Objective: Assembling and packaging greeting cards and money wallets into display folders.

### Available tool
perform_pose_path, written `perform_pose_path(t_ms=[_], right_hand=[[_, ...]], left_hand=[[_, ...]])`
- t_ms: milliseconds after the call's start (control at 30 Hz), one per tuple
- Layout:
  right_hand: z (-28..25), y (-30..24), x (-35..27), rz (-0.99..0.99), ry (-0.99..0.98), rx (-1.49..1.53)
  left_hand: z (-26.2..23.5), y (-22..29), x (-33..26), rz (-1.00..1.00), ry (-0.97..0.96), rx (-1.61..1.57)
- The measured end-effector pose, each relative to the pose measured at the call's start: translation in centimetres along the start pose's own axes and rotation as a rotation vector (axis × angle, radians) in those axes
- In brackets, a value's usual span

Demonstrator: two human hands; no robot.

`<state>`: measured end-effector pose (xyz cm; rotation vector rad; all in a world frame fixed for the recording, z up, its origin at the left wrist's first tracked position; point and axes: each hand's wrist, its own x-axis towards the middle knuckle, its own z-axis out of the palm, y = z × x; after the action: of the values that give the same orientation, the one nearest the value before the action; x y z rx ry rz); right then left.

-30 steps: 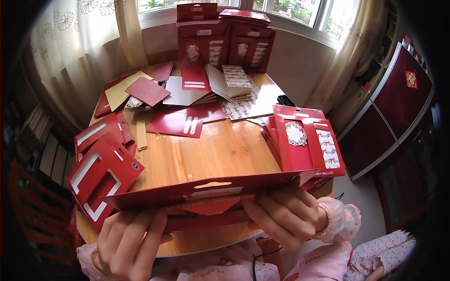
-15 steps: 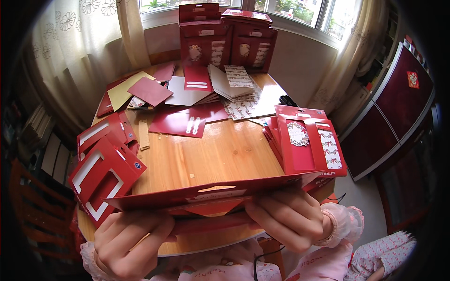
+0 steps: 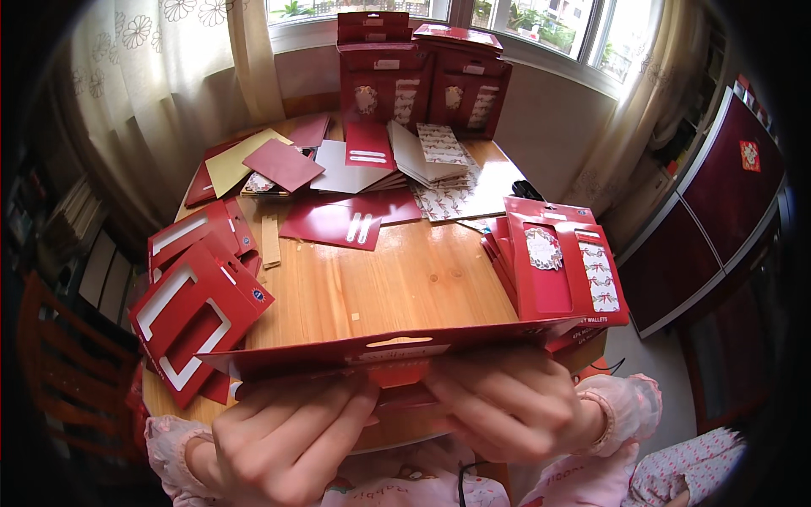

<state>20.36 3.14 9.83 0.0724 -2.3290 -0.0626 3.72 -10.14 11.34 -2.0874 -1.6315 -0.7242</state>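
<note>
A round wooden table [image 3: 397,279] stands in a bay of windows with pale flowered curtains [image 3: 152,93], and red card pieces cover most of its rim.

The left hand [image 3: 287,435] sits at the near edge of the table, fingers curled up and closed on the underside of a long red card sleeve [image 3: 380,355] that lies almost flat and edge-on to the camera. The right hand [image 3: 507,406] grips the same sleeve further along, fingers bent over a lower flap, thumb hidden beneath. Both hands are closed on it; neither holds anything else. The sleeve hovers just over the near edge of the table, spanning most of its width.

To the left of the sleeve lies a fanned stack of red cut-out cards [image 3: 198,308] with white-edged windows, partly overhanging the table. To the right, touching the sleeve's far end, is a pile of finished red packs [image 3: 562,270] with patterned inserts showing. Beyond the sleeve, across bare wood, lie flat red sheets [image 3: 338,221], a yellow sheet [image 3: 232,160] and patterned papers [image 3: 452,190]; upright red boxes [image 3: 418,80] stand by the window.

As I judge it, the risk is at the sleeve's ends: it is long and thin, so a swing could nudge the finished packs or push the overhanging cut-out cards off the table. A squeeze from both hands could also crease the card along the wrong line.
</note>
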Motion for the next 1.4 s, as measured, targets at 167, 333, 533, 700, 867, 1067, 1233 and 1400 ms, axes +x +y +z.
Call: perform_pose_path(t_ms=[167,333,533,700,867,1067,1233,1400], right_hand=[[1.6,0.2,0.6,-0.115,0.029,-0.041],[2.1,0.1,0.8,-0.139,0.083,0.009],[1.8,0.4,0.8,-0.166,0.054,-0.036],[0.3,1.5,0.7,-0.072,0.033,-0.08],[0.2,1.2,-0.2,-0.098,0.041,-0.101],[-0.3,1.3,-0.5,-0.127,0.027,-0.081],[-0.8,0.0,-0.9,-0.079,0.049,-0.298],[-0.8,0.2,-0.6,-0.12,0.082,-0.117]], left_hand=[[0.1,-0.5,-0.1,-0.002,-0.016,0.006],[0.2,-0.4,0.7,0.06,-0.001,-0.06],[0.5,-0.8,0.2,0.167,0.022,0.014],[-0.8,-1.5,-0.8,0.019,-0.041,0.031],[-1.0,-1.7,-0.9,0.019,-0.053,-0.037],[-1.9,-1.5,-1.6,-0.039,-0.033,-0.019],[-1.4,-2.0,-2.1,0.025,0.014,-0.021],[-2.8,-0.8,-3.0,-0.001,0.06,0.026]])
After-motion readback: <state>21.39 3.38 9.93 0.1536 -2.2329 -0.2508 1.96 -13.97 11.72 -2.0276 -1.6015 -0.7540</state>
